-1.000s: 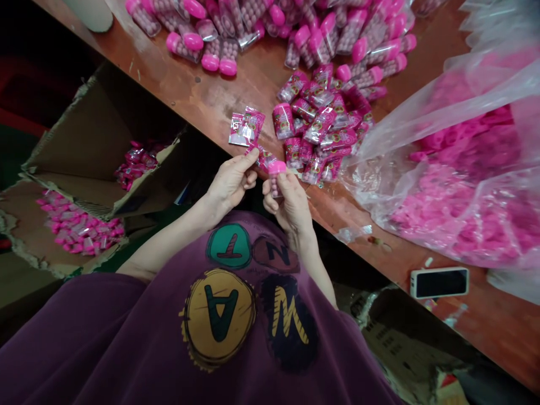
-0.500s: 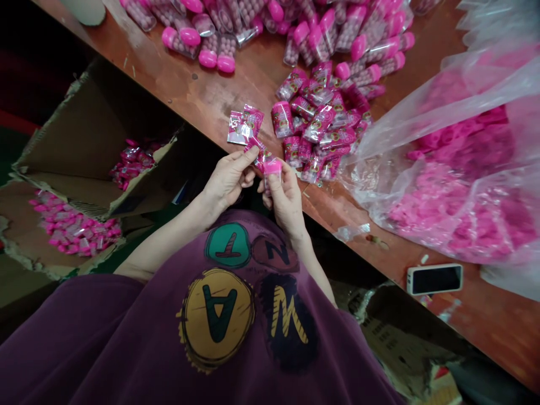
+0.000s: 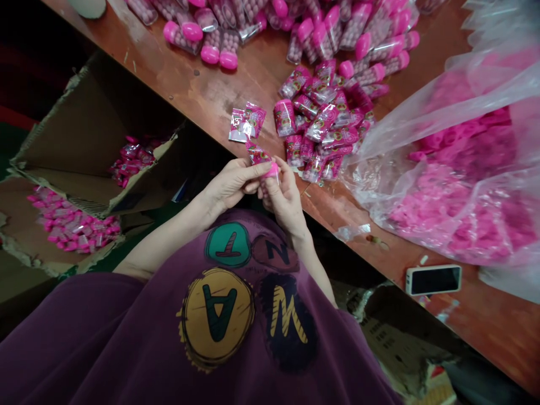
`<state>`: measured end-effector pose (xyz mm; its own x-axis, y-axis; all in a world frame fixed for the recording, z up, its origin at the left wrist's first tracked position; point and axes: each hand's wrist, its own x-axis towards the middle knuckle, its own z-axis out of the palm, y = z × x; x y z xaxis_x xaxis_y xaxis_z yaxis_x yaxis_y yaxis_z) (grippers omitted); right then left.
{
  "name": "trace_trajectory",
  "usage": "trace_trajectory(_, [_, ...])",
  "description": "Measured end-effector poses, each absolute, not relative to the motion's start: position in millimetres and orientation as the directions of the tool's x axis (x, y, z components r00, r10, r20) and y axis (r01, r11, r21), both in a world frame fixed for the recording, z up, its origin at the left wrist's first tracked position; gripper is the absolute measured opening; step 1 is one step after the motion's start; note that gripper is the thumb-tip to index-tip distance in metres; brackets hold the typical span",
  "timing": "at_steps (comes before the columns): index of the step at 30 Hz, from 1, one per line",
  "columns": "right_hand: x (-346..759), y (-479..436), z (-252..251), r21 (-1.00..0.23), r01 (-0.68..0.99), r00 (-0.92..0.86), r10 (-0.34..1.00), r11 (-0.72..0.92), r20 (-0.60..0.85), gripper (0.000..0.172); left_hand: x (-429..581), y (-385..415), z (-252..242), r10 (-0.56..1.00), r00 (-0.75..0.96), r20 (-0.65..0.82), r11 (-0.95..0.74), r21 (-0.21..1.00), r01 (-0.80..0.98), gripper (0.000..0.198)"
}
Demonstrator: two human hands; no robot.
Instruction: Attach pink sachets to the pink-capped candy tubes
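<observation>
Close in front of my body, over the table's near edge, my right hand [image 3: 284,194] is closed around a small bottle with a bright pink cap [image 3: 273,170]. The fingers cover most of its body. My left hand [image 3: 236,183] is closed too, its thumb and fingers pinching a printed pink wrapper [image 3: 257,153] against the cap. Just beyond the hands, two flat printed wrappers [image 3: 254,118] lie on the table. To their right is a pile of wrapped pink bottles [image 3: 323,118], one of them standing upright.
Many unwrapped bead-filled bottles [image 3: 320,36] lie at the back. A clear bag of pink pieces [image 3: 455,208] takes up the right, with a phone [image 3: 433,279] near the table edge [image 3: 379,256]. An open cardboard box [image 3: 63,135] and another pile of pink items [image 3: 73,222] are at left.
My left hand has shifted right and slightly down, its thumb now over the pink cap instead of up on the wrapper. My right hand stays nearly in place with the bottle.
</observation>
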<state>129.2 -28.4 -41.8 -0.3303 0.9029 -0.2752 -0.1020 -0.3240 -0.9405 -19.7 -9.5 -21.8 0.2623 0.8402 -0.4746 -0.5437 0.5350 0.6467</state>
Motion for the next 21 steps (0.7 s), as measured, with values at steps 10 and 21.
trace_trajectory(10, [125.7, -32.9, -49.9, -0.993, 0.063, -0.192, 0.975, -0.102, -0.112, 0.064, -22.3, -9.6, -21.8, 0.809, 0.297, -0.507, 0.581, 0.611, -0.538, 0.039])
trace_trajectory(21, [126.2, -35.6, -42.7, -0.971, -0.06, -0.267, 0.941, -0.231, -0.207, 0.063, -27.0, -12.1, -19.1, 0.825, 0.329, -0.46, 0.565, 0.657, -0.499, 0.043])
